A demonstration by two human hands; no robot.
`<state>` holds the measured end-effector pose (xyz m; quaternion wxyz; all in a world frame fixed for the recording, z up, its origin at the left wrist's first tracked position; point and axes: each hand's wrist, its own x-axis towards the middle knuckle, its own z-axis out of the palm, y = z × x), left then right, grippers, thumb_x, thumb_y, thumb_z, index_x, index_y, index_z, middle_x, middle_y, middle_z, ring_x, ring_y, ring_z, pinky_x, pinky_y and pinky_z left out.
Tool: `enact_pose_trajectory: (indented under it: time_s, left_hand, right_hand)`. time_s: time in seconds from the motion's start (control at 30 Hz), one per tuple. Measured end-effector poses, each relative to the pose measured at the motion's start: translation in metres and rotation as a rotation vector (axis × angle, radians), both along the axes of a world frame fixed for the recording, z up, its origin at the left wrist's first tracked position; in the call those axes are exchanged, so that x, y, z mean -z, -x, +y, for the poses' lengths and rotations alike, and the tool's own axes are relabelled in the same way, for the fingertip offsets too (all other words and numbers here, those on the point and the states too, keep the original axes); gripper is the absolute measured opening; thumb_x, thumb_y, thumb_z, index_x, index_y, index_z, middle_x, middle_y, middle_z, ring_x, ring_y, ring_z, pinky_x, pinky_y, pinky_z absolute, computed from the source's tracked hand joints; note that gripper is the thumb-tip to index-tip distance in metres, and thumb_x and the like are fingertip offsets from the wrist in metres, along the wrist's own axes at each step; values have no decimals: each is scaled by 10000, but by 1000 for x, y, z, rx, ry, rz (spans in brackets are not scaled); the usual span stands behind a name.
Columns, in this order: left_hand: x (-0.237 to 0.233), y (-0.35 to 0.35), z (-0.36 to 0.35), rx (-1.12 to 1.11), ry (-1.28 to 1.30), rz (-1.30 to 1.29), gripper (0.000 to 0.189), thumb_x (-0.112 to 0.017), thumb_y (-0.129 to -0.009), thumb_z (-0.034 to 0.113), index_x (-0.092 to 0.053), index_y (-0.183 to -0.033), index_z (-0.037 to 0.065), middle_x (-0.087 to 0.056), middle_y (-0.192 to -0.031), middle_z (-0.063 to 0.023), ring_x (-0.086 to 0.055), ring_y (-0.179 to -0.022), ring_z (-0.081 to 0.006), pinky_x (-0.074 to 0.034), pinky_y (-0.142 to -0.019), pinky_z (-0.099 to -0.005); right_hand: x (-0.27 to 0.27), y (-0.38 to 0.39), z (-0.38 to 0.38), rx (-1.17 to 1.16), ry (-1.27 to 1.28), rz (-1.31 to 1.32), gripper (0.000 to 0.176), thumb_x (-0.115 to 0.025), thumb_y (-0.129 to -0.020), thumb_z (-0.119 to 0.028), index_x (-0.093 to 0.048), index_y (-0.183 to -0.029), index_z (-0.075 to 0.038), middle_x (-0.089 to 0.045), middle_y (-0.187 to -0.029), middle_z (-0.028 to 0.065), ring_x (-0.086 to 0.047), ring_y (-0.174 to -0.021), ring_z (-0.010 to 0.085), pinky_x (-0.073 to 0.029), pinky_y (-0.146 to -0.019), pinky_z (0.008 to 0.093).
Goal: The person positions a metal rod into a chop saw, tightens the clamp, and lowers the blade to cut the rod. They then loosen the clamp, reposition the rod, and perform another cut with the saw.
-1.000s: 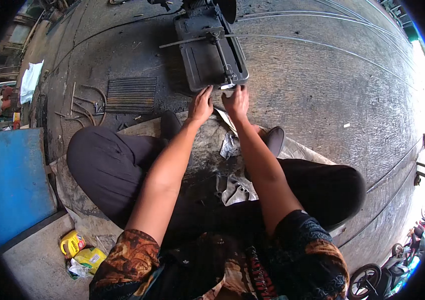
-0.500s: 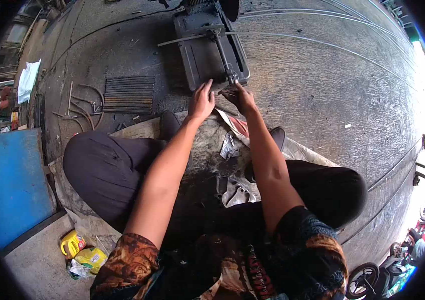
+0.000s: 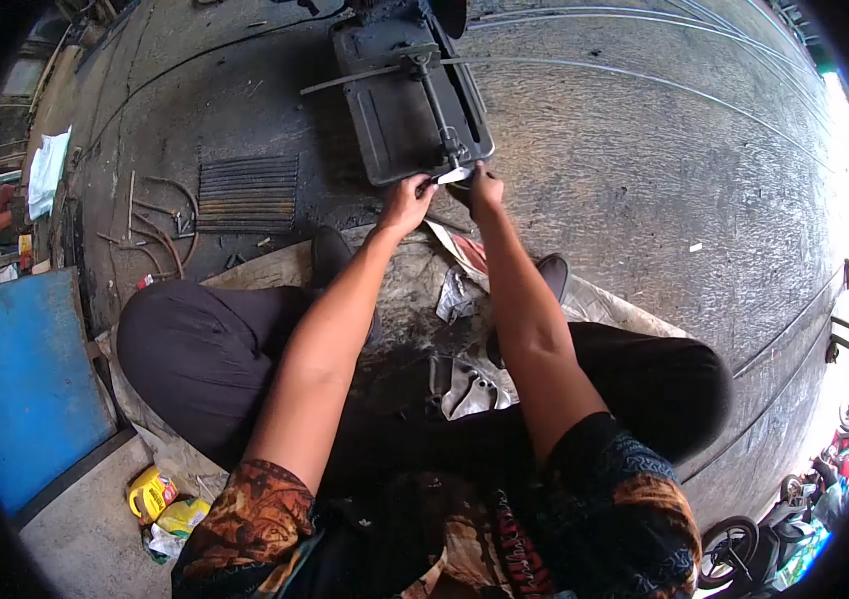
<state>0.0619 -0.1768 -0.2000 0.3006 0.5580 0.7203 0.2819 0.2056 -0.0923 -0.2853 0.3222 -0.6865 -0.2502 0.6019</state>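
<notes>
A dark cut-off saw [image 3: 375, 135] stands on the floor ahead, with a long thin metal rod [image 3: 544, 64] lying across its vise [image 3: 422, 65]. The vise screw [image 3: 439, 108] runs toward me and ends at a flat crank handle [image 3: 452, 176] that gleams pale. My left hand [image 3: 407, 208] has its fingers closed at the handle's left end. Around the right end is my right hand [image 3: 485, 190], thumb up and fingers partly hidden. Both hands are just in front of the saw's base edge.
Dark cut rods [image 3: 248, 195] lie in a neat row on the left, beside bent metal pieces [image 3: 160, 225]. Several long rods extend toward the upper right. Between my legs are a silvery metal plate [image 3: 474, 389] and crumpled foil [image 3: 455, 297]. A blue panel [image 3: 30, 359] stands left.
My fingers, straighter and more spread before, have closed in at the crank handle. Its face now shows bright. The whole view has shifted slightly.
</notes>
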Motion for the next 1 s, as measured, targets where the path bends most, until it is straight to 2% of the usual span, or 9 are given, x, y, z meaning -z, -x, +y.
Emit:
enact_pose_trajectory:
  time_s: [0.1, 0.43, 0.53, 0.63, 0.67, 0.77, 0.9, 0.97, 1.0]
  left_hand:
    - [4, -4, 6, -30, -88, -94, 205, -645, -861, 155, -678, -1016, 23, -693, -950, -196, -672, -880, -356, -520, -767, -402]
    - [-16, -13, 8, -72, -104, -170, 319, -736, -819, 270, -692, -843, -45, -684, -740, -199, -690, -697, -280, -507, -640, -374]
    - [-49, -31, 22, 15, -66, -124, 314, -727, -852, 271, -699, -872, -41, -706, -782, -160, -679, -721, -199, -503, -665, -348]
    - [-85, -53, 51, 126, -224, -97, 298, -697, -873, 280, -719, -897, -16, -719, -797, -132, -684, -732, -187, -512, -685, -341]
    - [-99, -55, 58, 82, -259, -187, 299, -687, -882, 289, -722, -885, -8, -721, -790, -118, -677, -721, -172, -509, -673, -333]
    - [-131, -41, 69, -67, -368, -230, 329, -640, -928, 300, -697, -812, -2, -673, -688, -51, -620, -643, -109, -482, -602, -289]
    - [-56, 18, 60, -245, -231, -221, 318, -619, -933, 293, -684, -863, -11, -682, -683, -106, -673, -640, -187, -494, -592, -331]
    - [-40, 19, 38, -253, -116, -134, 355, -615, -926, 341, -691, -888, -4, -693, -724, -129, -687, -688, -234, -512, -637, -357]
    - [-34, 14, 26, -213, -84, -105, 369, -612, -922, 357, -689, -937, -3, -698, -792, -158, -690, -763, -263, -512, -689, -376]
  right_hand:
    - [-54, -10, -31, -280, -666, -675, 371, -587, -829, -129, -564, -1152, 53, -538, -1087, 325, -545, -1009, 503, -468, -835, 531]
    - [-88, 0, -39, -586, -600, -800, 429, -769, -718, -240, -613, -1005, 39, -557, -1116, 279, -569, -1041, 433, -495, -870, 496]
    - [-76, -3, -24, -503, -448, -482, 334, -742, -749, -258, -673, -783, 67, -621, -914, 365, -642, -893, 487, -526, -755, 480]
    - [4, 0, -20, -291, -342, 225, 294, -729, -790, -197, -680, -964, 36, -714, -907, 166, -708, -814, 314, -569, -739, 403]
    - [-37, -3, -25, -352, -277, 472, 450, -713, -855, -263, -605, -1187, 20, -636, -1110, 100, -626, -960, 208, -535, -820, 365]
    - [17, 4, -18, -155, 146, 992, 439, -732, -827, -134, -549, -1172, 68, -653, -1011, 172, -683, -868, 321, -595, -799, 435]
    - [-57, -17, -7, -145, 140, 502, 404, -687, -866, -257, -616, -1111, 57, -681, -978, 152, -680, -907, 258, -556, -873, 327]
    - [-59, -18, 2, -72, -307, -465, 470, -698, -833, -272, -605, -1141, 71, -671, -992, 227, -652, -914, 402, -522, -872, 422]
    - [-73, -19, 8, -42, -395, -487, 538, -686, -831, -281, -552, -1217, 69, -614, -1104, 262, -587, -1037, 430, -471, -935, 452]
